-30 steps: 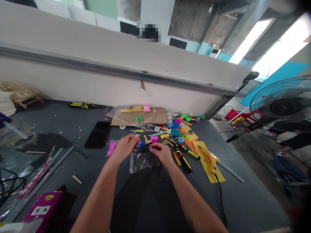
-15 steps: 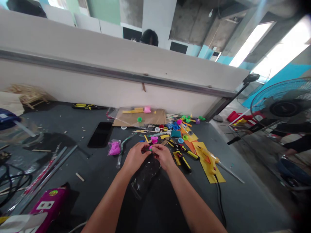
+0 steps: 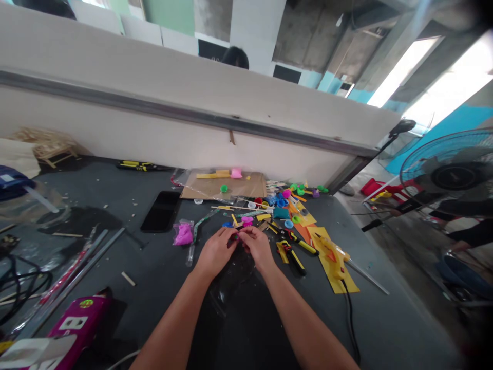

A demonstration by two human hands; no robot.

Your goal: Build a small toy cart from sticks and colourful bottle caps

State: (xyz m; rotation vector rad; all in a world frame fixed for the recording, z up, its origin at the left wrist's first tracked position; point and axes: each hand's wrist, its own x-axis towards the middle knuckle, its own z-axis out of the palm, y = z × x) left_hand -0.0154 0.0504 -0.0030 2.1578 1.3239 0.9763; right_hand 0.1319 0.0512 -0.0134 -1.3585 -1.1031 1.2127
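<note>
Over the middle of the dark table, my left hand [image 3: 217, 252] and my right hand [image 3: 257, 247] meet at the fingertips. Both are closed, pinching a small pink-and-green piece [image 3: 236, 237] between them; fingers cover most of it. Just beyond the fingers lies a pink lump [image 3: 247, 221], apparently modelling clay. Under and in front of my hands is a clear plastic wrapper [image 3: 227, 288]. Left of my left hand sits a bag of pink clay [image 3: 184, 234], beside a bent clear strip [image 3: 195, 232].
To the right lie pliers [image 3: 295, 258], a yellow glue gun [image 3: 334, 257] with a black cord, and several coloured caps [image 3: 283, 201]. A cardboard sheet [image 3: 208, 191] is at the back. On the left are a phone [image 3: 160, 211] and a purple power strip [image 3: 79, 326]. A fan [image 3: 450, 174] stands right.
The view has shifted slightly. My fingers have closed further around the small piece, so less of its pink and green shows. Objects on the table stay where they were.
</note>
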